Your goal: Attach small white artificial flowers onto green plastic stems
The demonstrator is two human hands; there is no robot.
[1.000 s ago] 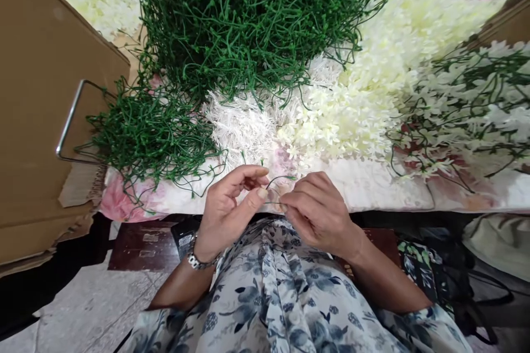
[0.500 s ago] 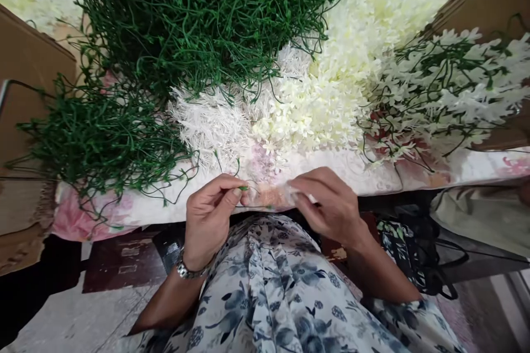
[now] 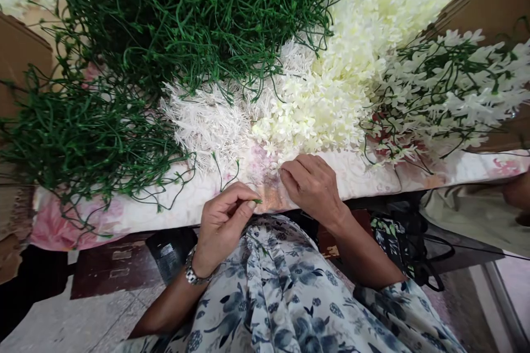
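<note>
My left hand (image 3: pixel 226 226) pinches a green artificial flower stem (image 3: pixel 257 201) between thumb and forefinger. Part of that stem hangs below the fingers, in front of the floral shirt. To its right, my right hand (image 3: pixel 312 185) is held over the table's near edge with its fingers curled together. Whatever those fingers hold, if anything, is hidden. Just beyond the hands lie a heap of thin white flower pieces (image 3: pixel 211 121) and a pile of pale yellow-white blossoms (image 3: pixel 314 116). A loose green stem or two (image 3: pixel 226 174) lies on the cloth near my left hand.
A large mound of green stems (image 3: pixel 199 22) rises at the back, with a smaller heap (image 3: pixel 91 138) at left. White flowers on stems (image 3: pixel 459 88) lie at right against a cardboard box (image 3: pixel 497 5). A floral cloth (image 3: pixel 141 209) covers the table. Another person's hand (image 3: pixel 517 198) shows far right.
My left hand has moved a little right and down with the stem. My right hand has shifted slightly left and up; the blurred white piece at its fingertips no longer shows.
</note>
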